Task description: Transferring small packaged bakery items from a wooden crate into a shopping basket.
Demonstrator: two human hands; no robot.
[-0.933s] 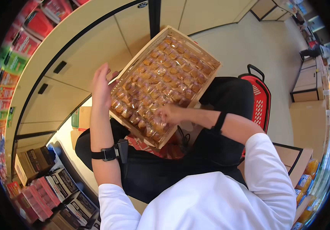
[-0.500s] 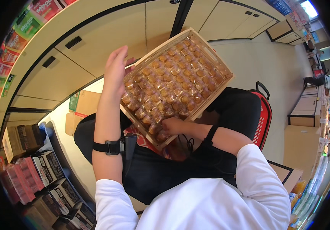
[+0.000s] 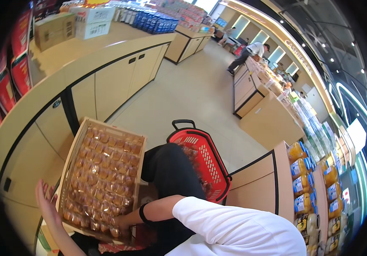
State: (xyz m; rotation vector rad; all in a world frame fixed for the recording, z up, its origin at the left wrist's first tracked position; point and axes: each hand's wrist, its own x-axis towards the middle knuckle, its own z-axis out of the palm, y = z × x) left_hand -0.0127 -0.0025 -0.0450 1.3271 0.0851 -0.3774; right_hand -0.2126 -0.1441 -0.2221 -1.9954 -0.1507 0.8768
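Note:
A shallow cardboard tray (image 3: 67, 167), packed with several rows of wrapped golden pastries (image 3: 102, 179), is held tilted over my lap. My left hand (image 3: 47, 205) presses flat against the tray's left side, fingers spread upward. My right hand (image 3: 123, 222), with a dark band on the wrist, grips the tray's near edge, its fingers among the pastries. I wear a white sleeve (image 3: 230, 228) and black trousers (image 3: 170, 170).
A red shopping basket (image 3: 207, 164) with more packs in it stands just right of my legs. A curved cream counter (image 3: 98, 81) with boxes on top is to the left, and shelves of orange bottles (image 3: 303, 187) to the right. A person (image 3: 247, 53) bends far down the aisle.
My head has lifted, so the aisle and the red basket now show. The tray sits lower and further left in view, still between both hands.

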